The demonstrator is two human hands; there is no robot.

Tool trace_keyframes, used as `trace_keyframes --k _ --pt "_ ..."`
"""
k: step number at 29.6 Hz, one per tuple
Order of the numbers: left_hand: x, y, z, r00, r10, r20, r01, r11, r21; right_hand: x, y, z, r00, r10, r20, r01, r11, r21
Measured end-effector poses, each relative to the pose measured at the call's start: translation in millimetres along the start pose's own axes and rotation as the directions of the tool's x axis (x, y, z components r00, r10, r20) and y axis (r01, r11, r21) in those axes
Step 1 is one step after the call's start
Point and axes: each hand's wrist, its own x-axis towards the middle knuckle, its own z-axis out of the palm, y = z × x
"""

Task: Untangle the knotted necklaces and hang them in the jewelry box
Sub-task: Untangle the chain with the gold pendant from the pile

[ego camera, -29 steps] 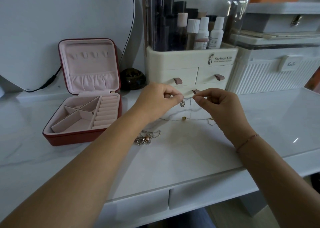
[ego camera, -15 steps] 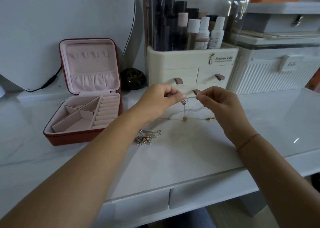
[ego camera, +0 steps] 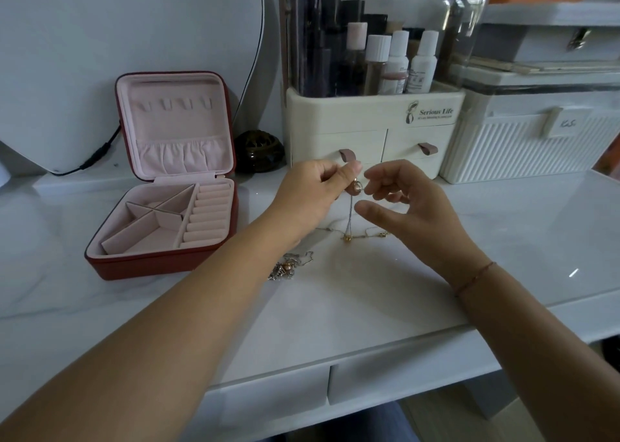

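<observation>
Necklaces (ego camera: 286, 269) lie in a small knotted heap on the white desk (ego camera: 335, 324), a little behind its two drawers (ego camera: 268, 404) and just beside our left forearm. Silver links and some rose beads show in the heap; how many pieces it has, we cannot tell. Behind it a thin chain (ego camera: 369, 235) with two gold beads lies flat on the desk. From one of these beads a silver strand (ego camera: 349, 218) rises to our left hand (ego camera: 312, 200), which pinches its top between thumb and index finger. A round pendant (ego camera: 357, 187) hangs just under this pinch.

Our right hand (ego camera: 412, 213) is just beside it and released: thumb and fingers are loosely curved, apart, and grip nothing. Its index fingertip is very near the pendant; whether it touches, we cannot tell. A thin bracelet (ego camera: 474, 279) is on the right wrist.

Left of the hands stands the red box (ego camera: 161, 265), open, with the lid upright. We see pink compartments and ring rolls in the base, and a row of hooks above a gathered pocket in the lid.

At the back, along the wall, we see a dark round pot (ego camera: 258, 149), a cream organizer (ego camera: 369, 129) with bottles standing in its top, and a white ribbed case (ego camera: 523, 153).
</observation>
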Motion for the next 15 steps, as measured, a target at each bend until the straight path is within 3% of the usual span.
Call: trace_keyframes --k 7,15 --pt "-0.7 -2.9 6.8 0.999 0.036 0.01 -0.036 0.999 0.034 0.8 -4.0 2.0 0.994 -0.053 -0.091 0.062 0.993 0.103" --pt "-1.2 -1.6 8.8 0.999 0.031 0.016 -0.031 0.999 0.009 2.5 -2.7 0.3 0.998 0.012 -0.069 0.003 0.978 0.21"
